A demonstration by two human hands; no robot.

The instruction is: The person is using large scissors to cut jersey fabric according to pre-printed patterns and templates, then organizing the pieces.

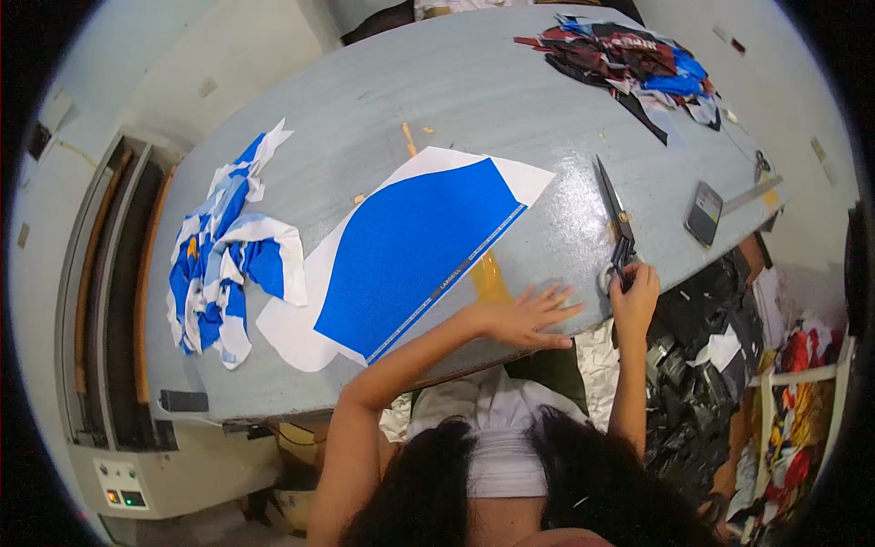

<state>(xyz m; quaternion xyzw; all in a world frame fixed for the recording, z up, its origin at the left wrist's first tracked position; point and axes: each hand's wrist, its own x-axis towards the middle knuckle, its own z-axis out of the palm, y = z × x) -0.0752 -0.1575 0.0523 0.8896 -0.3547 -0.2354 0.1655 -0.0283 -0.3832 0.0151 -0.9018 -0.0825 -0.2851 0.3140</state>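
A large blue fabric piece (415, 246) with white margins lies flat in the middle of the grey table; a printed strip runs along its straight right edge. Near the table's front edge, my left hand (529, 317) is open, its fingers spread, just right of the fabric's lower corner. My right hand (635, 290) has its fingers closed at the handle of black scissors (618, 210). The scissors lie on the tabletop with their blades pointing away from me. Part of the handle is hidden by my fingers.
Blue and white fabric scraps (232, 260) are heaped at the left. A dark, multicoloured scrap pile (629, 64) sits at the far right. A phone (704, 214) and a metal ruler (752, 194) lie at the right. Left of the table (328, 100) stands a roller machine (114, 292).
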